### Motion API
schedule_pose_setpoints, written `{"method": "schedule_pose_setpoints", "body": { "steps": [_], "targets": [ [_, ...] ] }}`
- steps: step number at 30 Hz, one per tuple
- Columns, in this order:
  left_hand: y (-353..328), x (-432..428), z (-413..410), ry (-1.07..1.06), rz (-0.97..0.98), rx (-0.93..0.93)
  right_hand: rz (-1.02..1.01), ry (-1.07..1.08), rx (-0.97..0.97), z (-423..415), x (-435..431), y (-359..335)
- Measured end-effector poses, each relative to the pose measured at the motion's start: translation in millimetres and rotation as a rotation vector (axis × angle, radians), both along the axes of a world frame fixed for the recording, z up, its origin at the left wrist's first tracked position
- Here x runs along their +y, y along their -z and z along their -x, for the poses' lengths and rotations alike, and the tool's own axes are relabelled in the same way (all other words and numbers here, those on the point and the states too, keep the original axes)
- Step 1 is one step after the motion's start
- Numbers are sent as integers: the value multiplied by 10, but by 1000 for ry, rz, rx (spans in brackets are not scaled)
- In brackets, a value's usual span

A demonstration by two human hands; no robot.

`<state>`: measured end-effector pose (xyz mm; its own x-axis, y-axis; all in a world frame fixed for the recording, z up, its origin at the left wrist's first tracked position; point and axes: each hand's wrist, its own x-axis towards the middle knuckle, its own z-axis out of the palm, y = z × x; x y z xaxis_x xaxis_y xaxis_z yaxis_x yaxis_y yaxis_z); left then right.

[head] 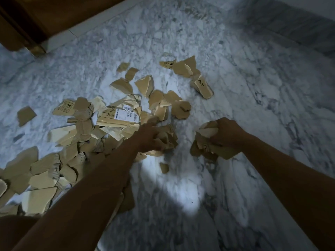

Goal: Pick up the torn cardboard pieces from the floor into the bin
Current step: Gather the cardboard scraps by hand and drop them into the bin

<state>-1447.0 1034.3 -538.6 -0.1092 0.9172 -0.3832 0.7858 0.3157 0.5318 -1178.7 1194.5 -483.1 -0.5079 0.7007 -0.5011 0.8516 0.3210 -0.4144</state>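
Note:
Several torn brown cardboard pieces lie scattered over the marble floor (253,87), thickest at the left and centre. A large piece with white barcode labels (119,115) lies in the middle of the pile. A piece printed "PICO" (203,87) lies farther back on the right. My left hand (150,136) grips a bunch of torn cardboard pieces (169,137) just above the floor. My right hand (226,133) grips another crumpled wad of cardboard pieces (208,144). One small scrap (164,167) lies alone between my forearms. No bin is in view.
A dark wooden door and frame (27,24) stand at the top left behind a pale threshold strip (87,28). A wall base runs along the top right. Bare marble stretches to the right and in front of me.

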Motion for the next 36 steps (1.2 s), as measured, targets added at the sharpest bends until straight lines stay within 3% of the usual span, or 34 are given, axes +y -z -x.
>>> {"method": "schedule_pose_setpoints", "body": {
  "steps": [2, 5, 8, 11, 13, 17, 19, 23, 27, 30, 36],
  "targets": [
    [72, 45, -62, 62, 127, 80, -49, -67, 88, -69, -152, 95],
    [86, 26, -161, -32, 165, 343, -154, -103, 113, -161, -341, 365],
    [0, -31, -222, -65, 61, 342, -99, 117, 185, -217, -351, 365],
    [-34, -74, -179, -110, -60, 167, -1, 309, 271, -247, -199, 149],
    [-145, -90, -163, -137, -129, 146, 50, 406, 294, -248, -77, 18],
    [-358, -120, -134, -282, -43, -137, 149, 402, 109, -197, 36, 42],
    [-422, -159, -157, -228, 22, -268, 230, 377, 20, -150, -32, 170],
    [-267, -289, -456, 35, 302, -61, 97, 260, -119, -108, -394, 452],
    [31, -426, -613, 174, 222, 155, 102, 334, -73, -129, -457, 598],
    [73, -470, -643, 159, 193, 250, 104, 331, 3, -147, -421, 670],
    [7, -396, -652, 138, 291, 258, 77, 297, 182, -120, -474, 509]
  ]
}}
